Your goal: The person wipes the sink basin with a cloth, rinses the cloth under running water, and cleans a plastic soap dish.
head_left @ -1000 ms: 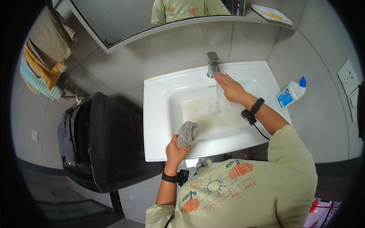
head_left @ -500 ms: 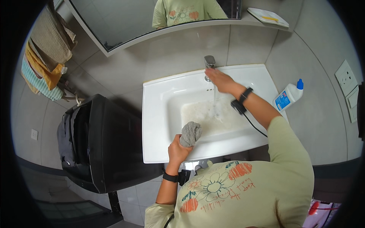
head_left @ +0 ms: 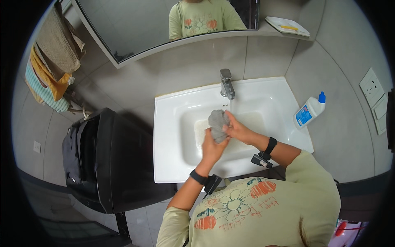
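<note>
A crumpled grey cloth [head_left: 218, 119] is held over the white sink [head_left: 168, 123], just in front of the faucet [head_left: 226, 84]. My left hand [head_left: 212, 147] grips its lower part from the left. From the right, my right hand [head_left: 239, 129] closes on the cloth's other side, its fingertips against the fabric. Cloudy, pale water [head_left: 255, 121] lies in the basin under both hands. Water seems to come from the spout near the cloth, though the hands partly cover that area. Each wrist wears a black band with a small device.
On the sink's right ledge stands a white bottle [head_left: 309, 111] with a blue cap. A black washing machine [head_left: 123, 164] with dark clothes on it is at the left, below hanging towels [head_left: 57, 45]. Above runs a mirror cabinet [head_left: 140, 29]; a white soap dish [head_left: 287, 26] sits on a shelf.
My right hand has left the faucet and taken hold of the cloth. My left hand has carried the cloth forward and right, from the sink's front edge to under the spout.
</note>
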`<state>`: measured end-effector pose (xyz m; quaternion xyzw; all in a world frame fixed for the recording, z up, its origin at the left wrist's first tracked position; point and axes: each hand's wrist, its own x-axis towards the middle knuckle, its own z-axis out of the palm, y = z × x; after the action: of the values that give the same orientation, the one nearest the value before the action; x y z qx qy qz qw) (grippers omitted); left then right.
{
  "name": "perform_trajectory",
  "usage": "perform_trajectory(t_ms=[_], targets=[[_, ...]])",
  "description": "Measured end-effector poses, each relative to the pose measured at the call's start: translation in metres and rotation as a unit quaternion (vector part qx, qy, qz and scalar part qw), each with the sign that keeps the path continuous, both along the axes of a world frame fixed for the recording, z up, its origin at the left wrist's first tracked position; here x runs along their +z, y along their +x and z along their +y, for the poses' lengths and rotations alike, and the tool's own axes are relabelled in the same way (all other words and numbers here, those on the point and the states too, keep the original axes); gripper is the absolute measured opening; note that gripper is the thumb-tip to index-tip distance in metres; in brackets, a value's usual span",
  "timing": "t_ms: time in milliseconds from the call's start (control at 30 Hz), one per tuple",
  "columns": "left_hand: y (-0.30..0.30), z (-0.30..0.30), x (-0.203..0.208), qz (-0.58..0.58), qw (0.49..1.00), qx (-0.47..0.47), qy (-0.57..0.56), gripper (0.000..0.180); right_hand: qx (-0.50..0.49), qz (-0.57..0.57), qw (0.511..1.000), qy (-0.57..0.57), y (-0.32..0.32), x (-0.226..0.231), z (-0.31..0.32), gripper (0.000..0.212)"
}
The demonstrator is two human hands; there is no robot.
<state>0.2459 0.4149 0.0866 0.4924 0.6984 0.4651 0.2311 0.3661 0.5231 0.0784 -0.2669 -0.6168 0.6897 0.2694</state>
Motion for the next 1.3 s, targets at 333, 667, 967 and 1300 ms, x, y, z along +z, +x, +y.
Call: perform_trajectory(t_ms=[333,667,967,1300], targets=[[0.002,0.115,0.005,-0.276,0.959,-0.068,0.023,0.023,-0.095,-0.016,0.934,0.345,0.034,0.103,0.126,0.070],[-0.012,0.214,0.027,-0.482,0.872,-0.014,0.088,0.027,-0.089,-0.200,0.830,0.514,-0.038,0.088,0.210,0.057],[-0.013,0.213,0.011,-0.472,0.878,-0.012,0.083,0.017,0.053,-0.072,0.894,0.439,-0.019,0.077,0.200,0.054],[-0.004,0.205,0.002,-0.473,0.880,-0.019,0.040,0.020,-0.270,-0.348,0.742,0.506,-0.030,0.049,0.223,0.054]])
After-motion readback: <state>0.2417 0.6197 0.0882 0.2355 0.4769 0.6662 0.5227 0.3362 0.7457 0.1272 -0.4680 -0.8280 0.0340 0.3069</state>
